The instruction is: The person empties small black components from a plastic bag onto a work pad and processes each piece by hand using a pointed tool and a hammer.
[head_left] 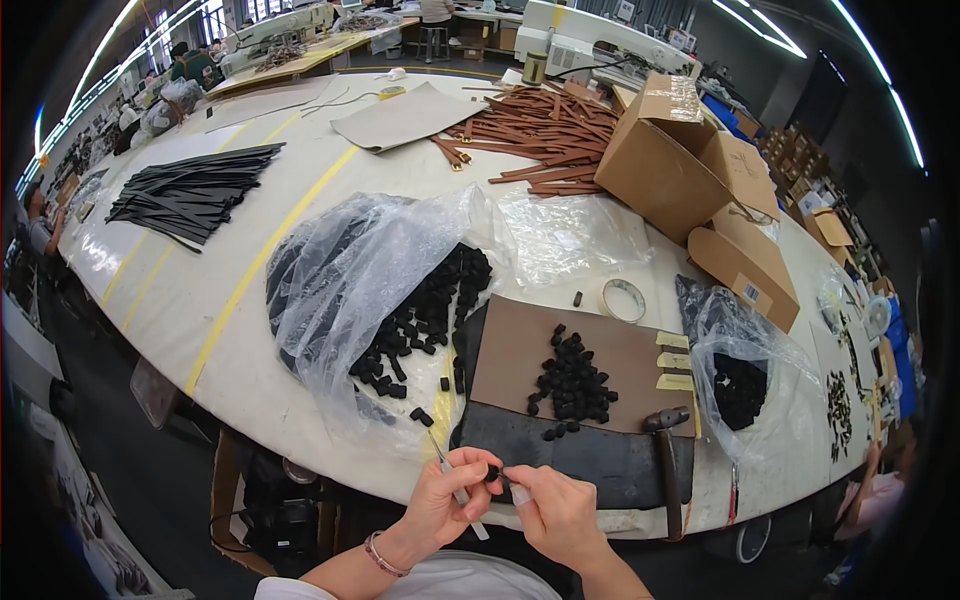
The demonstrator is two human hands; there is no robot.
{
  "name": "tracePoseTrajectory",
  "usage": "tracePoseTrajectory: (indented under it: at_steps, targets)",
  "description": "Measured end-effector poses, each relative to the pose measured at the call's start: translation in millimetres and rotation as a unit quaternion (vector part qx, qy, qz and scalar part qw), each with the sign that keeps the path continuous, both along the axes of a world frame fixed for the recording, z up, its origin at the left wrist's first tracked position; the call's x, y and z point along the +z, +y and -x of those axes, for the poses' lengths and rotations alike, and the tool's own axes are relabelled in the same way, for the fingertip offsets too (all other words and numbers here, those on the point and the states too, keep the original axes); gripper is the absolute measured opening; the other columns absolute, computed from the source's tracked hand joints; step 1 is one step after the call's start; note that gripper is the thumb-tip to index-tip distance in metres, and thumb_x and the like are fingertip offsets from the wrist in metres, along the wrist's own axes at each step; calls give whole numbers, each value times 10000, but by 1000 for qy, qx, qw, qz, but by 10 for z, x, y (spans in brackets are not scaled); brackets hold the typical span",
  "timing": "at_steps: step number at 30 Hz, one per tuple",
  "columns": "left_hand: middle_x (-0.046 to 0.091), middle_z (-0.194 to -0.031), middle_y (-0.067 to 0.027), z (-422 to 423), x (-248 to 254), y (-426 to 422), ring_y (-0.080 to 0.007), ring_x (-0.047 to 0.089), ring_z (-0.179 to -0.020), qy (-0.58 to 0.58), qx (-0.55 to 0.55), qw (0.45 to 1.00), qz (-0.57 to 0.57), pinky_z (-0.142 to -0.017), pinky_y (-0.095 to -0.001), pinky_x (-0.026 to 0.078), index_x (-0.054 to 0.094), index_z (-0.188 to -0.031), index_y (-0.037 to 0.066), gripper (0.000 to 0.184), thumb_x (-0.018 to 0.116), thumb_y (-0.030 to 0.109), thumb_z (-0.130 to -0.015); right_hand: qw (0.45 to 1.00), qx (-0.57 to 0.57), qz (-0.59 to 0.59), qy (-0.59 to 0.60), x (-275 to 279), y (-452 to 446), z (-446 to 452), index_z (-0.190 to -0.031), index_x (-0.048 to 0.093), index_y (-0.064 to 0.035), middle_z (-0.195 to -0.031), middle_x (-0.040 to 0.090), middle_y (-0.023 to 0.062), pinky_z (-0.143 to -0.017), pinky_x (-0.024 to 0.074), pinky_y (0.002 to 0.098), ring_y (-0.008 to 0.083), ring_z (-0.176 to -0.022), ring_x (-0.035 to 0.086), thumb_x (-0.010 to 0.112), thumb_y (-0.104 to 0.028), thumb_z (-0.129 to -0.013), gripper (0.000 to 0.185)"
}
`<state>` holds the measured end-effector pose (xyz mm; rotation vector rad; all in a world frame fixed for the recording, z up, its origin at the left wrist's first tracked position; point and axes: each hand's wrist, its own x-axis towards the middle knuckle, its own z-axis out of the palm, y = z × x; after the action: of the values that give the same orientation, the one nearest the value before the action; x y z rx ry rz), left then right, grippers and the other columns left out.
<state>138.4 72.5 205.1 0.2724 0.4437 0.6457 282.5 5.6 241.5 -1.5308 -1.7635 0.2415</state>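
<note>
My left hand [440,500] is closed, pinching a small black piece [492,473] like those in the piles. A slim pointed metal tool [461,495] also runs through its fingers, tip away from me; its exact kind is unclear. My right hand [562,512] meets the same piece with thumb and forefinger pressed together, and something white covers the thumb tip. Beyond the hands, a pile of small black pieces [575,380] lies on a brown board [500,350] over a black mat [510,435]. A hammer [670,470] rests at the mat's right side.
Black pieces spill from a clear plastic bag [350,270] on the left; another bag [740,340] lies right. Farther off are brown straps [550,125], black straps [195,190], cardboard boxes [665,150] and a tape roll [624,300]. A person's arm [868,490] shows at right.
</note>
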Motion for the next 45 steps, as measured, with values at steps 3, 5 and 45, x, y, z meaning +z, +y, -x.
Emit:
tracePoseTrajectory:
  at_steps: [3, 5, 45]
  targets:
    - [607, -738, -138, -3, -9, -5, -97, 480, -429, 7, 3, 1000, -9, -357, -179, 304, 578, -926, -14, 136, 541, 96, -856, 1000, 1, 1, 2, -4, 1, 2, -949, 564, -59, -690, 563, 47, -498, 449, 285, 190, -581, 581, 592, -16, -695, 259]
    - [607, -738, -139, -4, -12, -10, -97, 481, -431, 8, 4, 1000, -12, -357, -179, 304, 579, -925, -15, 136, 542, 96, -856, 1000, 0, 1, 3, -9, 3, 1, -945, 566, -60, -690, 562, 46, -497, 448, 284, 190, -581, 579, 592, -16, -692, 259]
    - [629, -805, -72, 88, 128, -88, -43, 546, -607, 225, 62, 892, -387, -526, -157, 405, 611, -947, -46, 159, 633, 15, -801, 904, 64, 156, 393, -253, 100, -118, -711, 587, 5, -596, 561, -3, -443, 323, 184, 16, -501, 424, 659, -66, -719, 101]
